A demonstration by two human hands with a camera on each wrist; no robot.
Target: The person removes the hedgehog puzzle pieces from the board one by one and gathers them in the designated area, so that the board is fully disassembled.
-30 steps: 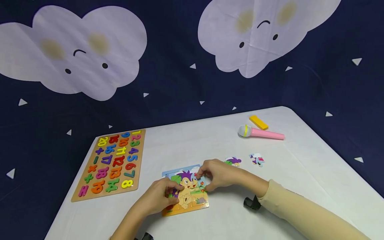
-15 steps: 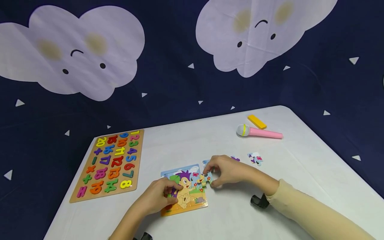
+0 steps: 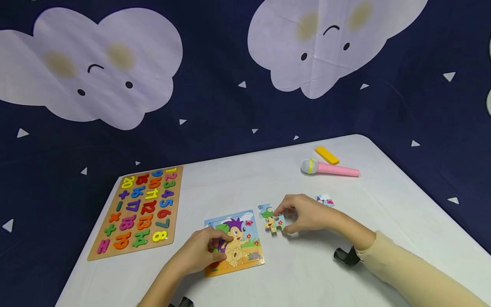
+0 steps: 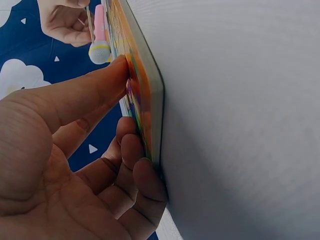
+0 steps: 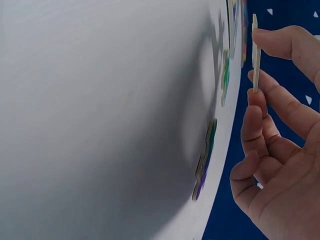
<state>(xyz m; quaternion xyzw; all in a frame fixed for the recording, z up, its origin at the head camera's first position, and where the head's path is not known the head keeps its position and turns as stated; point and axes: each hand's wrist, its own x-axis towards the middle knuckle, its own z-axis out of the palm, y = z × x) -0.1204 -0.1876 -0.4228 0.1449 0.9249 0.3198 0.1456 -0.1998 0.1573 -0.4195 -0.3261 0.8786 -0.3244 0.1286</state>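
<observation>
A jigsaw puzzle point(image 3: 251, 245) with a purple-haired hedgehog picture lies on the table in an orange-and-blue framed board. My left hand point(image 3: 201, 251) holds its left side, the thumb point(image 4: 112, 75) pressing the picture face and curled fingers against the edge. To the right of the board, my right hand point(image 3: 308, 213) pinches a jigsaw piece point(image 3: 273, 224) between thumb and fingers. The right wrist view has this piece point(image 5: 256, 65) edge-on, raised above the table. A light-blue piece point(image 3: 264, 209) lies just behind it. Under the right hand, a purple-and-green piece point(image 5: 206, 162) shows only in the right wrist view.
Another loose piece point(image 3: 326, 200) lies beyond my right hand. A wooden number board point(image 3: 134, 213) occupies the table's left side. At the back right are a pink toy microphone point(image 3: 333, 169) and a yellow block point(image 3: 327, 155). A dark cloud-patterned cloth point(image 3: 215, 85) hangs behind the table.
My right hand has lifted away from the puzzle and moved right with the piece pinched in it, uncovering the picture's right side and the light-blue piece. My left hand stays on the board.
</observation>
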